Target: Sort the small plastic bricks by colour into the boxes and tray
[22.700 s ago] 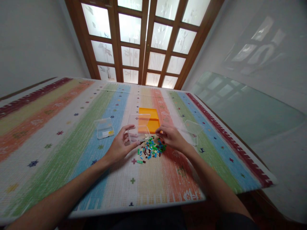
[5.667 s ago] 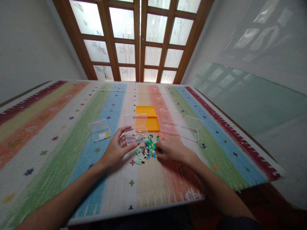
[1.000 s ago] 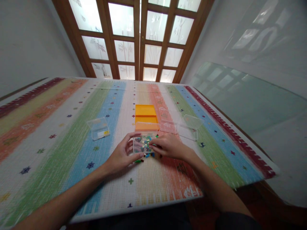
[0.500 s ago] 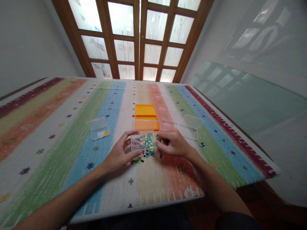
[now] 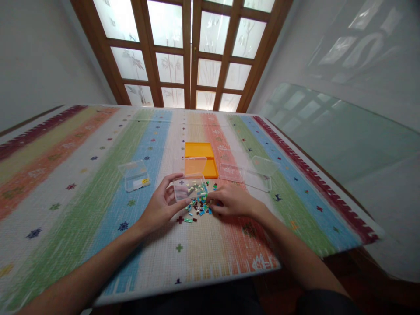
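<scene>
Two hands [image 5: 160, 205] [image 5: 233, 201]: clear plastic box [image 5: 183, 183], blocky bricks [image 5: 199, 206].

No legible txt or nos.

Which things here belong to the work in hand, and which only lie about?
In work:
left hand, holding hinged clear rectangular plastic box
right hand, at small multicoloured plastic bricks

Seemingly lying about:
open rectangular orange plastic case
clear plastic box with yellow pieces
clear plastic containers, right
</scene>
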### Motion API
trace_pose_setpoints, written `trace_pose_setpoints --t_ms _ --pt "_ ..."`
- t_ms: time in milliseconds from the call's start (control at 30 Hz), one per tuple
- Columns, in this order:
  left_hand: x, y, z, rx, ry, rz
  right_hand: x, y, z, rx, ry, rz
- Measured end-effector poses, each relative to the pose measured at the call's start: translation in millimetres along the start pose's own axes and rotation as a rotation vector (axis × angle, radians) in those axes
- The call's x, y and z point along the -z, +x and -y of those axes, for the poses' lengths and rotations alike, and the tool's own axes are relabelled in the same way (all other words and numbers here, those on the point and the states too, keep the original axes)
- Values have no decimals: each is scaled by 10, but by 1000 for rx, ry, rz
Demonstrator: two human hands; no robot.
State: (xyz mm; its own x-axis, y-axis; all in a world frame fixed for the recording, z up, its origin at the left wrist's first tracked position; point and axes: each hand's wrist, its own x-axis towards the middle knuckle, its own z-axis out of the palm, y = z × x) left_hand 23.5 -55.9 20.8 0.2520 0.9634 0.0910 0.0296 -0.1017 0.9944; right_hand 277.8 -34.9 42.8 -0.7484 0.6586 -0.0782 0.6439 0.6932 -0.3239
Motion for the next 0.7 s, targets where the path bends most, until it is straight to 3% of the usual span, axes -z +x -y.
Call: trace_pose_setpoints --t_ms 333,700 --pt "14 0 -7 -24 16 -7 -7 0 -37 51 81 18" --pt "16 -4 -12 -47 45 -5 43 -15 0 -30 29 52"
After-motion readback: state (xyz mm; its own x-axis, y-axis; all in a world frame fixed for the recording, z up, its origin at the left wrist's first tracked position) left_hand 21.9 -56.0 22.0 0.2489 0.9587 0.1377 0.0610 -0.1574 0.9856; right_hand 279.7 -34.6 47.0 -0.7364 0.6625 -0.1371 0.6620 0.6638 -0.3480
